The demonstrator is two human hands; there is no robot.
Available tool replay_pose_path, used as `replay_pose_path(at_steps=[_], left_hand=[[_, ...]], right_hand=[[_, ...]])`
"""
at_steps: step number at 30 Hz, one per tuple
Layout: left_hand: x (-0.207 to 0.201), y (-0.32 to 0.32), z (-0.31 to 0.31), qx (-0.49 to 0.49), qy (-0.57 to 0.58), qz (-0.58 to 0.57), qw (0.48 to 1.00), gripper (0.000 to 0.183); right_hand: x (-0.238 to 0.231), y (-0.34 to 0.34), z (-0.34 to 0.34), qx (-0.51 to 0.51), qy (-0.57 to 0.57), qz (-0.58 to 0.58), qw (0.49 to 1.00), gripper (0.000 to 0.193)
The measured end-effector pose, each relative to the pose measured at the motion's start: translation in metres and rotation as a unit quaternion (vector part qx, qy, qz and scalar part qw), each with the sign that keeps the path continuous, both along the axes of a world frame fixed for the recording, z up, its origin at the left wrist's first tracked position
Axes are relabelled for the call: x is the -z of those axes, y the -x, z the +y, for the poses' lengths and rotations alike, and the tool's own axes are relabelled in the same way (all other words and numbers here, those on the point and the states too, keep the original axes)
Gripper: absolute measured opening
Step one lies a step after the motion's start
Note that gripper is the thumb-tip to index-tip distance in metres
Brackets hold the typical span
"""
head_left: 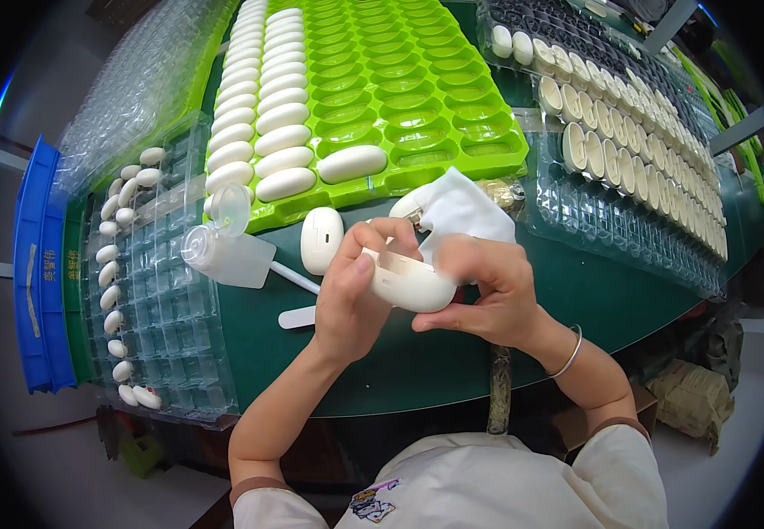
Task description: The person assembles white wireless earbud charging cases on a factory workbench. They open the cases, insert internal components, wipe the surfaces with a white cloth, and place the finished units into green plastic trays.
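Both hands, left hand point(347, 300) and right hand point(488, 295), pinch one white shell point(408, 282) over near table point(417, 361); right also grips cloth point(461, 212). Far green tray point(452, 106): left columns filled, most pockets empty.

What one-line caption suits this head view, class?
Both hands, left and right, hold a white oval shell above a green table.

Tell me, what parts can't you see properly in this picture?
- Head view: the white shell is partly covered by the left hand and right hand.
- The white cloth is partly hidden behind the right hand.
- The far parts in the clear tray are too small and bent near the rim.
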State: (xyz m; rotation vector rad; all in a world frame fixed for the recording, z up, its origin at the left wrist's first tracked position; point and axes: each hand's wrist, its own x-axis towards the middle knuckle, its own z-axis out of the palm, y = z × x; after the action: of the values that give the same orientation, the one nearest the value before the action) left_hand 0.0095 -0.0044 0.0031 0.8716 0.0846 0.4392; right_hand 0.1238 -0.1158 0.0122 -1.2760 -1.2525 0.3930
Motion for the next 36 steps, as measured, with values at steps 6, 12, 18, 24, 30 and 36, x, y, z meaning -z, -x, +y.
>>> replay_pose_path(at_steps=[6, 12, 18, 24, 30, 36], left_hand=[[0.007, -0.004, -0.005, 0.106, 0.040, 0.053, 0.992, 0.027], [0.004, -0.004, -0.007, 0.107, 0.028, 0.086, 0.990, 0.030], [0.002, -0.002, -0.005, 0.114, 0.048, 0.061, 0.990, 0.039], [0.002, 0.000, -0.002, 0.158, 0.122, 0.049, 0.979, 0.036], [0.002, -0.004, -0.006, 0.128, 0.051, 0.027, 0.990, 0.045], [-0.001, 0.010, 0.002, 0.047, -0.030, 0.043, 0.997, 0.020]], right_hand=[[-0.008, -0.002, -0.002, 0.021, -0.016, -0.019, 0.999, 0.031], [-0.008, -0.004, -0.001, 0.018, -0.021, -0.002, 1.000, 0.029], [-0.014, -0.007, -0.002, -0.060, 0.078, 0.414, 0.905, 0.031], [-0.006, -0.010, -0.001, -0.105, 0.076, 0.474, 0.871, 0.036], [-0.005, -0.013, 0.000, -0.129, 0.062, 0.498, 0.855, 0.036], [-0.012, 0.002, 0.007, -0.082, 0.053, 0.493, 0.864, 0.040]])
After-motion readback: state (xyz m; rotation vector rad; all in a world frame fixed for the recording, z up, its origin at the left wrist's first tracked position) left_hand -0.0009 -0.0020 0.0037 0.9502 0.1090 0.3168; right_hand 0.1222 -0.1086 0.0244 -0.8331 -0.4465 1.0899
